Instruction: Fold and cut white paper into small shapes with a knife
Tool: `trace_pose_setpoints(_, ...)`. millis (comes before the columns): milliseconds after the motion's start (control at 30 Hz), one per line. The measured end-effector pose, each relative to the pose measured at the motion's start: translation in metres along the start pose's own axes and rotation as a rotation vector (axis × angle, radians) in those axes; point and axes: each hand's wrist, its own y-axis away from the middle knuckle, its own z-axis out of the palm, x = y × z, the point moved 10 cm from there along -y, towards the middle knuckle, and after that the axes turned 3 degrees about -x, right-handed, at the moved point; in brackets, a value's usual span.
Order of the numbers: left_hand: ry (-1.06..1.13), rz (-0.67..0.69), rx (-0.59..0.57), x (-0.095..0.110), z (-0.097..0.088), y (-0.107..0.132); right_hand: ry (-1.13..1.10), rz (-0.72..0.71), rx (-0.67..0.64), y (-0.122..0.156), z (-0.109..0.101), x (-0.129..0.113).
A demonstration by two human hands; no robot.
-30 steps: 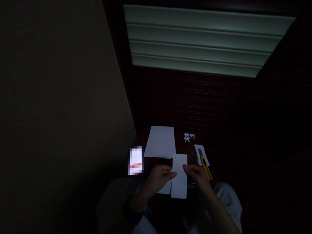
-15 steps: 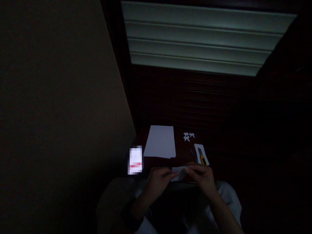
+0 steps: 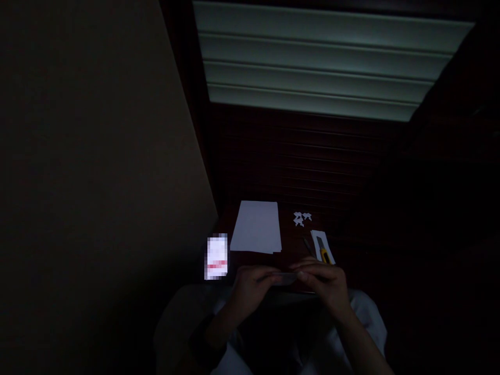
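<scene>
The scene is very dim. My left hand and my right hand meet at the near edge of a small dark table, fingers pinched on a small white paper piece held between them. Only a thin sliver of that paper shows between the fingertips. A stack of white paper sheets lies just beyond my left hand. A yellow utility knife rests on a white paper strip just beyond my right hand.
Several small folded white paper shapes lie at the table's far right. A blurred white card sits at the table's left edge. A tan wall fills the left; a slatted window blind hangs beyond the table.
The long white paper strip held upright a second ago has been folded or turned down; it now shows only as a thin sliver. Both hands have closed together over it.
</scene>
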Motion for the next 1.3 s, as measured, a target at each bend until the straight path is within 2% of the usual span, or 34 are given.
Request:
trace_pose_setpoints(133, 0.064, -0.102, -0.022, -0.013, 0.009, 0.001, 0.027, 0.204, 0.135, 0.001, -0.013, 0.026)
trace_pose_setpoints(233, 0.269, -0.170, -0.049, -0.024, 0.019, 0.001, 0.029, 0.345, 0.120, 0.004, -0.012, 0.049)
trace_pose_setpoints(333, 0.407, -0.209, -0.093, -0.032, 0.029, 0.001, 0.013, 0.405, 0.119, 0.007, -0.010, 0.065)
trace_pose_setpoints(533, 0.418, -0.258, -0.115, -0.040, 0.032, 0.003, -0.028, 0.432, 0.155, 0.010, -0.011, 0.079)
trace_pose_setpoints(700, 0.489, -0.257, -0.124, -0.034, 0.032, 0.001, -0.005, 0.434, 0.208, 0.011, -0.015, 0.084)
trace_pose_setpoints(1067, 0.473, -0.330, -0.132, -0.042, 0.036, 0.006, -0.040, 0.403, 0.283, 0.009, -0.021, 0.080)
trace_pose_setpoints(1133, 0.479, -0.333, -0.128, -0.042, 0.035, 0.005, -0.040, 0.411, 0.264, 0.010, -0.019, 0.080)
trace_pose_setpoints(1300, 0.488, -0.368, -0.098, -0.046, 0.030, 0.005, -0.095, 0.476, 0.106, 0.017, -0.002, 0.090)
